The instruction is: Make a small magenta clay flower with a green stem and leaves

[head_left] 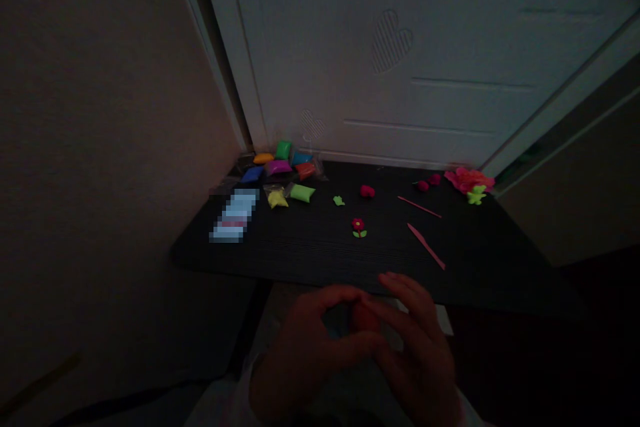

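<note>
Just off the table's front edge, a red lump of modelling clay (365, 318) is held between my two hands. My left hand (313, 340) curves thumb and forefinger around it from the left. From the right, my right hand (417, 340) presses on it with thumb and forefinger, its other fingers raised. Part of the lump is hidden by the fingers. On the table in front lie a small red clay flower (359, 227) with green leaves, a red clay piece (367, 191) and a small light-green piece (339, 201).
Several bags of coloured clay (279, 167) are heaped at the back left of the dark table (310, 253), near a blurred pale rectangle (235, 215). A pink clay knife (426, 246) and thin pink stick (419, 206) lie right. Behind them sits a pink flower-like thing (467, 180).
</note>
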Demonstrator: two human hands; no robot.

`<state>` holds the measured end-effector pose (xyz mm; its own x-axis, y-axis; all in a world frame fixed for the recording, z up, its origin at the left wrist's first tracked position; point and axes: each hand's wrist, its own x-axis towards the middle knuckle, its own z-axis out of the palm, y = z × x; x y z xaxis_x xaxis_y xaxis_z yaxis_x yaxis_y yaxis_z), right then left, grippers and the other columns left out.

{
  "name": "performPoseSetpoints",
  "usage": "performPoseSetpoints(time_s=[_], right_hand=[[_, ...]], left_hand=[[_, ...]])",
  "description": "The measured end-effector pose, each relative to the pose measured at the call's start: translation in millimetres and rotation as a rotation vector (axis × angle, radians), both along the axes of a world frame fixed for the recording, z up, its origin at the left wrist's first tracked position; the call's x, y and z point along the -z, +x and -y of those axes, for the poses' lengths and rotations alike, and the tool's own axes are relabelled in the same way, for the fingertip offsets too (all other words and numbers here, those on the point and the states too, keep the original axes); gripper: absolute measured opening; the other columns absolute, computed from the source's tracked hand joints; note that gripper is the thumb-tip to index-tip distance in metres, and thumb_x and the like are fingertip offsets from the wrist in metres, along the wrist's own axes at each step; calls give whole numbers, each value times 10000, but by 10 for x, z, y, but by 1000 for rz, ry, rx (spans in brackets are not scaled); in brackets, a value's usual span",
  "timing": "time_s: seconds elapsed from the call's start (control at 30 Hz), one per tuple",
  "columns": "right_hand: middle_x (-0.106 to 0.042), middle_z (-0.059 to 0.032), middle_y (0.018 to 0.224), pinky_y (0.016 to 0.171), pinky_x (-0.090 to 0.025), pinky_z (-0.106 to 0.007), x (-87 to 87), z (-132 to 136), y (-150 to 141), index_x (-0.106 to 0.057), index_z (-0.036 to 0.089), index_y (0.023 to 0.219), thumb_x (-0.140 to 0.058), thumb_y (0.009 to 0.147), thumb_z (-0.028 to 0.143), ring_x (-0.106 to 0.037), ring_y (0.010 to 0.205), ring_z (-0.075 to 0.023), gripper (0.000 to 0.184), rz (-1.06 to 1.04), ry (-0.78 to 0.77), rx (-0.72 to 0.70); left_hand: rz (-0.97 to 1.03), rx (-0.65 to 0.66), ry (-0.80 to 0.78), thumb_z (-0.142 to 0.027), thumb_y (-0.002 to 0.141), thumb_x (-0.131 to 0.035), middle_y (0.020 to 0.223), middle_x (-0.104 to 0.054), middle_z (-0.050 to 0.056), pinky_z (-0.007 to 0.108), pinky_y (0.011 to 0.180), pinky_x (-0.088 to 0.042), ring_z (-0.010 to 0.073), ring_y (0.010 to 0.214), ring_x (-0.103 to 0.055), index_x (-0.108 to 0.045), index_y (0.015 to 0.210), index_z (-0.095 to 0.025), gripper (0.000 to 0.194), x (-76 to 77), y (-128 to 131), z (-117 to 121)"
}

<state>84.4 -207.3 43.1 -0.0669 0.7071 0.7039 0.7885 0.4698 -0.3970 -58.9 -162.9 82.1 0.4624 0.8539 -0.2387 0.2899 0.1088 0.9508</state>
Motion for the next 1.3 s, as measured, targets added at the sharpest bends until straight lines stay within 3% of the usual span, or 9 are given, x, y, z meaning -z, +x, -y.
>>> performPoseSetpoints(time_s=[0.2,0.3,0.4,0.5,0.67,0.87,1.03,1.2,1.3], right_hand=[[-591,-49,1012,774,-458,-420,-19,13,27,-506,261,1088,-532,765,232,-463,1044,-231,325,30,20,-37],[-575,-54,1018,779,-453,-432,14,21,-5,-515,262,1056,-528,766,237,-467,1033,-232,291,-23,18,4],[-512,-79,1113,810,-454,-416,3,17,-20,-428,245,1159,-539,759,255,-453,1065,-223,415,-71,-32,4],[-452,-98,1202,839,-452,-390,-68,-2,20,-362,226,1222,-554,750,270,-416,1122,-221,511,11,-145,-98],[-438,-73,1210,842,-445,-396,-127,-12,80,-495,244,1057,-543,759,242,-391,1129,-221,302,87,-127,-120],[-431,-71,1176,878,-407,-392,-10,-2,32,-493,218,990,-539,761,232,-360,1145,-212,234,11,-47,-37],[-386,-81,1225,889,-389,-390,67,-38,52,-491,213,996,-530,768,266,-342,1161,-215,238,27,-84,-27],[-401,-74,1226,903,-369,-429,226,-145,142,-504,238,977,-534,767,256,-360,1151,-228,213,-20,-141,-20],[-405,-106,1230,902,-377,-433,355,-279,236,-465,220,1092,-562,748,305,-397,1126,-232,367,-63,-274,-30]], left_hand=[[49,54,28,-263,601,-677,917,-666,22,299,788,-412,210,860,-580,-642,907,-210,312,35,-13,10],[187,12,-74,-242,583,-698,946,-645,24,284,791,-411,194,885,-567,-598,946,-208,378,67,5,15],[316,-3,-186,-218,588,-699,816,-628,-5,256,735,-417,152,797,-566,-563,860,-193,306,77,-3,-4],[296,58,-153,-217,612,-686,757,-599,-13,256,731,-406,138,764,-547,-560,793,-172,225,60,-43,-45],[192,102,-31,-202,628,-672,852,-607,5,265,756,-397,159,828,-544,-578,858,-182,250,45,-80,-70],[106,69,-4,-259,615,-685,917,-634,16,277,790,-395,179,870,-557,-596,921,-191,326,45,-70,-34],[84,65,46,-269,650,-654,900,-644,4,262,775,-406,165,855,-565,-609,899,-193,264,93,-38,-30],[148,65,-30,-252,670,-634,897,-660,37,248,749,-439,157,834,-595,-564,963,-147,319,282,84,-161],[54,71,128,-318,749,-550,869,-661,39,256,723,-455,154,802,-601,-595,904,-150,233,436,189,-333]])
